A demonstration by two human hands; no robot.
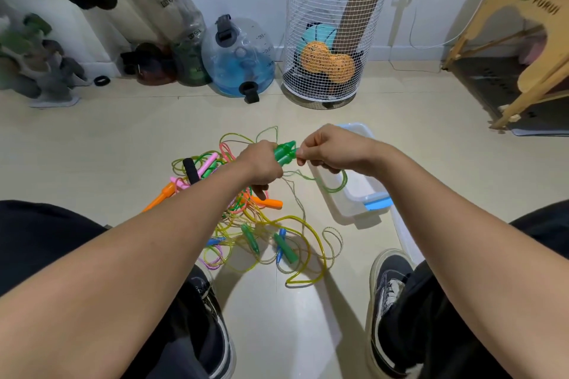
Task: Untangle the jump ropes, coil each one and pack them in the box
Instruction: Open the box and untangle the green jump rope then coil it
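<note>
My left hand [261,161] grips two green jump-rope handles [284,152] held side by side above the floor. My right hand [323,148] pinches the green rope [334,189] right at the handle tips; a loop of it hangs down over the clear plastic box [354,203], which has a blue latch [378,202]. Below my hands lies a tangle of jump ropes [255,224] in yellow, pink, orange and green, with orange handles [271,202], pink handles [204,168], a black handle [189,170] and green-blue handles [286,248].
A white wire basket [332,40] with balls stands ahead, a blue water jug [238,58] and bottles to its left, a wooden stool [523,49] at right. My shoes [389,301] and knees frame the beige floor.
</note>
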